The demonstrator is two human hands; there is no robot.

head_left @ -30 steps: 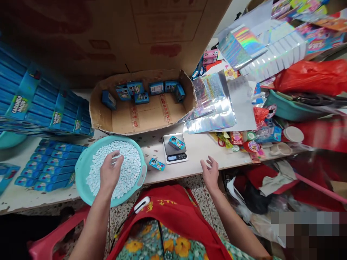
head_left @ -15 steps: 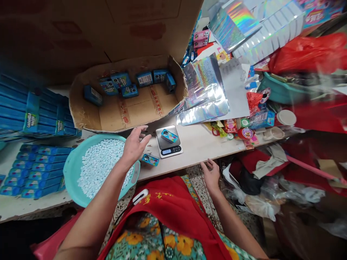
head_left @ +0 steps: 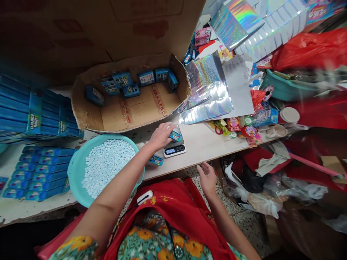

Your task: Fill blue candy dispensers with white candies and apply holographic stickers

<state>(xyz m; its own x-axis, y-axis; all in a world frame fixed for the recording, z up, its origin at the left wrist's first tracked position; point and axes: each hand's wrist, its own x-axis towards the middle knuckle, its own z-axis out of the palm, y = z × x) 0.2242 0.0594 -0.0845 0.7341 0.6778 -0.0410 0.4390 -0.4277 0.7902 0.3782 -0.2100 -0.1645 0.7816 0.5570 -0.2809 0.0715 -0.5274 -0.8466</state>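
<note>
My left hand (head_left: 162, 137) reaches across the scale's left side, fingers curled around the left end of a small blue candy box (head_left: 176, 136). That box lies on the plate of a digital kitchen scale (head_left: 175, 150) with a lit display. Just below my left wrist, a second blue candy box (head_left: 157, 160) rests on the table, partly covered by the arm. My right hand (head_left: 208, 177) hangs by the table's front edge, fingers loosely apart, holding nothing. Left of the scale stands a turquoise basin (head_left: 71, 173) with many pale blue candies (head_left: 104, 164).
Behind the basin, an open cardboard box (head_left: 114, 122) contains several blue boxes. More blue boxes (head_left: 40, 173) are stacked at the left. Shiny holographic sheets (head_left: 208, 108) and small packets (head_left: 234, 124) lie to the right. Plastic bags (head_left: 267, 202) sit below the table edge.
My left hand has moved right from above the basin's edge to the candy box on the scale. My right hand stays near the table edge. The view has shifted slightly.
</note>
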